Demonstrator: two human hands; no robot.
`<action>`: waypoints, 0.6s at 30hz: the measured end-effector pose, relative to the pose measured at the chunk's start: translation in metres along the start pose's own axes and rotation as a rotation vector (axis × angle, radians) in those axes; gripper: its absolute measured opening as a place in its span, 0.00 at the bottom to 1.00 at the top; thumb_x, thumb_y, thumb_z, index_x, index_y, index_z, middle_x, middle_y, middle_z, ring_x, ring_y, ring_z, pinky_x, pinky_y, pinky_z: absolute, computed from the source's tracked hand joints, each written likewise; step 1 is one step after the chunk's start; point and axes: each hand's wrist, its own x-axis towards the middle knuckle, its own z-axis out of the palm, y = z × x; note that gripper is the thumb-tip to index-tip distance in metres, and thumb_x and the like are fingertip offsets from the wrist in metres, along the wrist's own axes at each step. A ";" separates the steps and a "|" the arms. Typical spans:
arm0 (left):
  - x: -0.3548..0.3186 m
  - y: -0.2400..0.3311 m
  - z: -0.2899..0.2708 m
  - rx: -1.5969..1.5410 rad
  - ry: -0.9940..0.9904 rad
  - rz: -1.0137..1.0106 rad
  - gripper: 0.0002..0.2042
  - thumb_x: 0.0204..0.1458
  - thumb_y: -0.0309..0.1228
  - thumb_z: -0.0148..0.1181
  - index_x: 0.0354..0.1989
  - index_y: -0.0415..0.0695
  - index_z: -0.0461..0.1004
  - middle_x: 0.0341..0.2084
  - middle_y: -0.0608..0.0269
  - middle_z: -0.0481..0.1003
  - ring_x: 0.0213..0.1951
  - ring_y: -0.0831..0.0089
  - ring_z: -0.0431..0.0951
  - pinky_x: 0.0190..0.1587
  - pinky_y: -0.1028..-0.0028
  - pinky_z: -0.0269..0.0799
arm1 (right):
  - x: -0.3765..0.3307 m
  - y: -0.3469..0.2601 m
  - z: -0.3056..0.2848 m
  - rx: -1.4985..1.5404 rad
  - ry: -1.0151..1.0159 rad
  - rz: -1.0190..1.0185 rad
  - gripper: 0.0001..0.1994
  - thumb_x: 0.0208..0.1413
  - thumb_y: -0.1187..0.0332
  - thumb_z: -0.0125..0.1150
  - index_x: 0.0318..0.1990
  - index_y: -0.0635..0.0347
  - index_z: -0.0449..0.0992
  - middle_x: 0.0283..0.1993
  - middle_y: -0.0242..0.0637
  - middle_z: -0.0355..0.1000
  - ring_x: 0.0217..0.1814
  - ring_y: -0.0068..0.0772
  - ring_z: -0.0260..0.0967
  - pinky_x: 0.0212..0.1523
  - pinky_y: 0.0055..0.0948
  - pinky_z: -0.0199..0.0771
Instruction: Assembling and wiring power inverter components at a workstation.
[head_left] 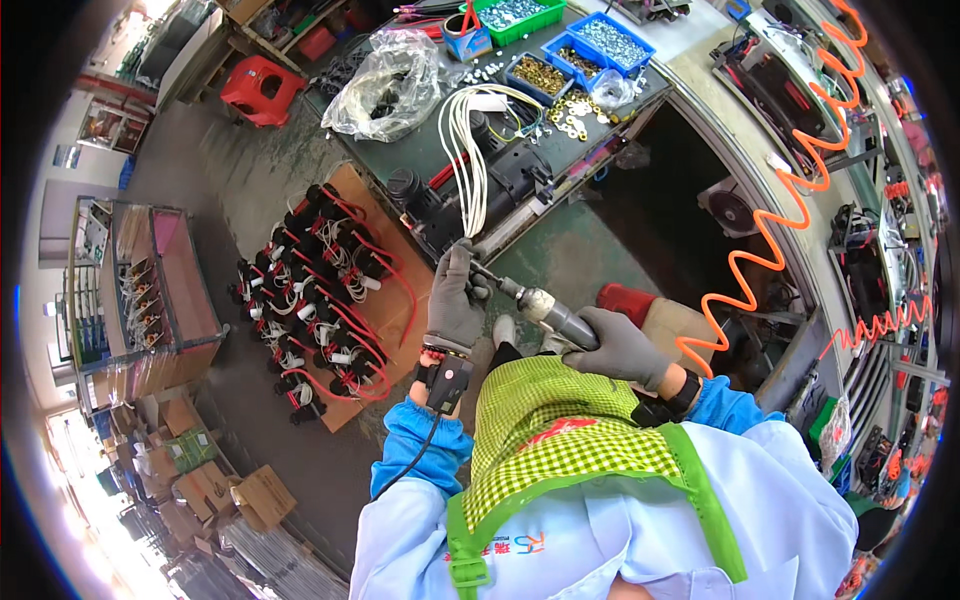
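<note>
My right hand (625,350), in a grey glove, is wrapped around the rear grip of a power screwdriver (550,312) with a silver front. The tool's thin tip points up and left, toward my left hand (457,302). That gloved hand has its fingers closed at the tip; what they pinch is too small to name. Just beyond them hangs the lower end of a bundle of white wires (465,165). The bundle lies over a black motor-like unit (500,185) at the near edge of the workbench (405,155).
On the bench stand blue bins (612,45) of small metal parts, a green bin (515,15) and a clear plastic bag (385,85). An orange coiled hose (745,265) stretches along the right. Black parts with red tubes (320,290) cover cardboard on the floor, left.
</note>
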 end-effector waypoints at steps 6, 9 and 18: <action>-0.019 -0.025 -0.030 -0.100 0.165 -0.002 0.11 0.62 0.40 0.55 0.42 0.46 0.74 0.29 0.71 0.73 0.22 0.87 0.65 0.22 0.86 0.63 | -0.018 0.024 0.027 -0.014 -0.020 0.011 0.21 0.44 0.58 0.68 0.39 0.64 0.71 0.31 0.48 0.71 0.35 0.44 0.72 0.38 0.37 0.70; -0.027 -0.029 -0.029 -0.066 0.180 -0.026 0.10 0.62 0.40 0.56 0.40 0.46 0.73 0.26 0.72 0.73 0.22 0.87 0.66 0.22 0.85 0.62 | -0.022 0.031 0.040 0.005 0.013 0.020 0.21 0.45 0.58 0.68 0.39 0.64 0.69 0.32 0.49 0.71 0.35 0.45 0.73 0.38 0.38 0.70; -0.008 -0.030 -0.057 -0.129 0.202 -0.048 0.10 0.62 0.39 0.56 0.38 0.46 0.73 0.27 0.70 0.72 0.23 0.85 0.66 0.23 0.86 0.65 | -0.015 0.029 0.055 -0.030 0.040 0.097 0.21 0.45 0.58 0.68 0.40 0.64 0.70 0.31 0.48 0.72 0.34 0.43 0.73 0.38 0.37 0.70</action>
